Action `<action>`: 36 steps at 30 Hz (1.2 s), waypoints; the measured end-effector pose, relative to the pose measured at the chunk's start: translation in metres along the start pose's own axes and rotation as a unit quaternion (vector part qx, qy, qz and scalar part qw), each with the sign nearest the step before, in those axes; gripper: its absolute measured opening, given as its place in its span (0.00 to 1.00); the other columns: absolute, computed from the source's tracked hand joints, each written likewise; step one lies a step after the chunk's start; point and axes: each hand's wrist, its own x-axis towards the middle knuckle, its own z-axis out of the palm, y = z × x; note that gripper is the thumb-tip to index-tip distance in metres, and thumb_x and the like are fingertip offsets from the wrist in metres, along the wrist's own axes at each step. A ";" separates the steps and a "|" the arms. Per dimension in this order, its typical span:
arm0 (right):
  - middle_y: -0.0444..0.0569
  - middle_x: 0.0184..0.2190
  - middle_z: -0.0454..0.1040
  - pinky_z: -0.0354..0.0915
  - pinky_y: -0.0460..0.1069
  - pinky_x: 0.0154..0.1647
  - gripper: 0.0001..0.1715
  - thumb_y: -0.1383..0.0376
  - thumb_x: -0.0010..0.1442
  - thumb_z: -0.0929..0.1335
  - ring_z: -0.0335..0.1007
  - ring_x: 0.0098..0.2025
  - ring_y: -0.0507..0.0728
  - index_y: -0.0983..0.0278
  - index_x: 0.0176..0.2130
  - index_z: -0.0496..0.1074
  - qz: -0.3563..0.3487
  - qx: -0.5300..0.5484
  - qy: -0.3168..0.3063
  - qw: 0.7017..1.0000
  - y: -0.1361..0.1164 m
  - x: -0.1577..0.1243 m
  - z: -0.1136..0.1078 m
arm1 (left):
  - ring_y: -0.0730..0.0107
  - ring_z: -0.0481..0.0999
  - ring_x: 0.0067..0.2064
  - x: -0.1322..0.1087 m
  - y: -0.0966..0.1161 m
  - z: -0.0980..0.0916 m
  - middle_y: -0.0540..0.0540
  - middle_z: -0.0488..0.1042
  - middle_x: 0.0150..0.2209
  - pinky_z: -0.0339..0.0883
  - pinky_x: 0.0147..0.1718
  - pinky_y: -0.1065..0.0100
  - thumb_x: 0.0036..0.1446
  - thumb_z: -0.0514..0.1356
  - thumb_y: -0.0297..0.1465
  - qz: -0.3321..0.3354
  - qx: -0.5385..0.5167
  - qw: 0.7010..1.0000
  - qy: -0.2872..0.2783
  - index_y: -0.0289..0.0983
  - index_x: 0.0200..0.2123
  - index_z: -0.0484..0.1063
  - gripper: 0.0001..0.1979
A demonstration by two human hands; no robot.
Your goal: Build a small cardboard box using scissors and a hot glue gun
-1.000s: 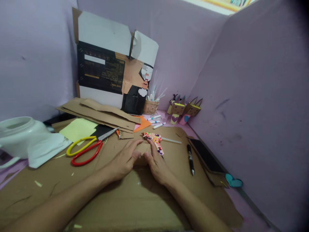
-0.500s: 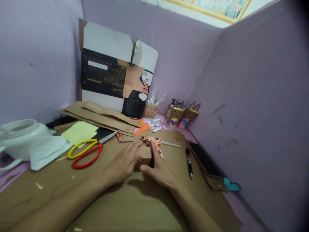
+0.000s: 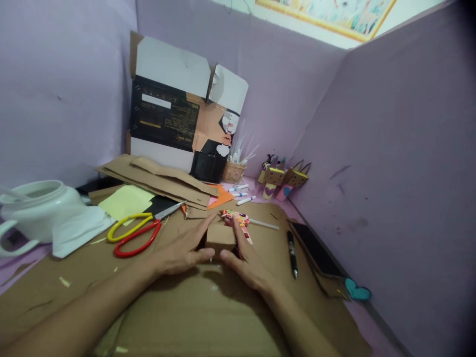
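A small cardboard box (image 3: 220, 238) sits on a brown cardboard sheet (image 3: 201, 312), framed by a person's spread hands: the left hand (image 3: 182, 252) along its left side, the right hand (image 3: 245, 255) along its right. Both thumbs point toward its near face; fingertip contact cannot be told. A patterned glue gun (image 3: 241, 218) lies just beyond.

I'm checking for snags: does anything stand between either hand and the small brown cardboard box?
Nothing visible does: left hand and right hand flank the box; the multicoloured patterned glue gun lies beyond.
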 end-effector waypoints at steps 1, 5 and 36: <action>0.58 0.67 0.46 0.43 0.61 0.66 0.55 0.52 0.56 0.68 0.41 0.68 0.63 0.64 0.67 0.33 -0.003 0.007 -0.001 1.000 0.000 0.000 -0.001 | 0.53 0.47 0.66 -0.001 -0.001 -0.002 0.36 0.44 0.67 0.46 0.62 0.52 0.56 0.55 0.41 -0.012 -0.017 1.000 -0.001 0.34 0.66 0.36 0.42; 0.58 0.64 0.53 0.48 0.60 0.64 0.50 0.56 0.55 0.69 0.47 0.66 0.63 0.63 0.66 0.42 0.002 0.083 0.041 0.996 -0.002 0.004 0.002 | 0.52 0.55 0.64 0.001 -0.002 0.001 0.37 0.55 0.64 0.50 0.60 0.53 0.53 0.59 0.37 -0.015 -0.111 0.992 0.054 0.36 0.65 0.45 0.39; 0.51 0.42 0.75 0.67 0.56 0.46 0.09 0.70 0.53 0.70 0.71 0.46 0.59 0.57 0.36 0.73 -0.217 -0.074 0.115 0.967 -0.013 -0.002 -0.009 | 0.64 0.71 0.42 0.003 0.014 0.018 0.45 0.73 0.41 0.63 0.43 0.64 0.59 0.49 0.35 0.005 -0.069 0.987 0.148 0.37 0.41 0.66 0.11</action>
